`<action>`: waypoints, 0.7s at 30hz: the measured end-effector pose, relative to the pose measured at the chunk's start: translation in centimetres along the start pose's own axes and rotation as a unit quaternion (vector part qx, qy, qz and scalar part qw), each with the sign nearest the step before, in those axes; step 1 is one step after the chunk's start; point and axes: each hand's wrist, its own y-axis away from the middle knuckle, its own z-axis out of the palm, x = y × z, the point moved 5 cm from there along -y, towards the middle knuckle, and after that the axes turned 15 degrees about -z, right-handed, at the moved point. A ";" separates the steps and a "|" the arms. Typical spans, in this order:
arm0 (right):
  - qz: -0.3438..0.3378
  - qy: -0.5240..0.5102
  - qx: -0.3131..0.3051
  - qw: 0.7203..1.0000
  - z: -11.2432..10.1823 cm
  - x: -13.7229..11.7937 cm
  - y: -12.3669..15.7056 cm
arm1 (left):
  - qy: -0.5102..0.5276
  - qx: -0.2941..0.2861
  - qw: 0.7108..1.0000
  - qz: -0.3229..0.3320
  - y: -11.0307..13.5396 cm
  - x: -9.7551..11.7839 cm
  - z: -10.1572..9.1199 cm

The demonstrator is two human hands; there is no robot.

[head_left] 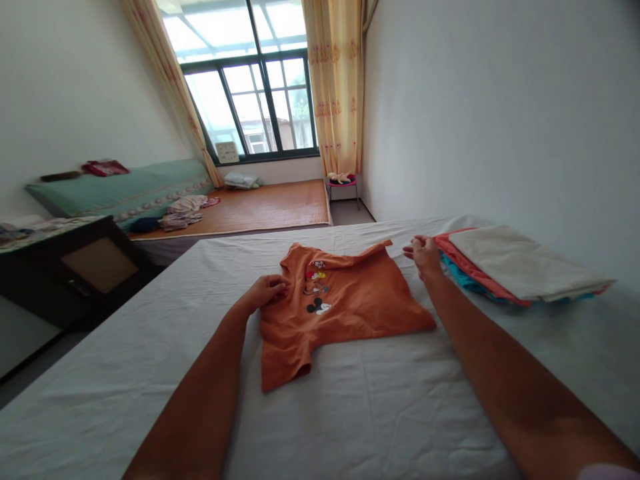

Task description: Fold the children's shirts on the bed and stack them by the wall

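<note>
An orange T-shirt [360, 293] with cartoon figures on its front lies sideways on the white bed sheet [350, 407]. Its neck end points left and its hem right; the far side is partly folded over. My left hand [267, 292] pinches the shirt near the neckline. Past the hem's far corner, my right hand [424, 257] hovers with its fingers apart and holds nothing. Just right of that hand sits a stack of folded clothes, a cream piece [525, 260] on top of coral and blue ones.
Beyond this bed stands another bed with a brown mat [280, 203] and some clothes [185, 210]. A dark cabinet [85, 267] is at the left. A small stool [343, 183] holding items stands near the curtain, and a white wall [500, 120] runs along the right.
</note>
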 end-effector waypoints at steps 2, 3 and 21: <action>-0.036 0.004 0.033 0.999 -0.5 -0.5 -0.3 | 0.002 0.009 1.000 -0.003 -0.2 -0.1 -0.1; -0.064 0.008 0.004 0.998 -0.2 -1.1 -0.2 | 0.002 0.014 1.000 -0.002 -0.3 -0.1 -0.1; -0.267 0.279 -0.454 0.803 6.6 -2.1 7.2 | -0.208 0.285 0.934 0.061 -7.4 5.1 -4.4</action>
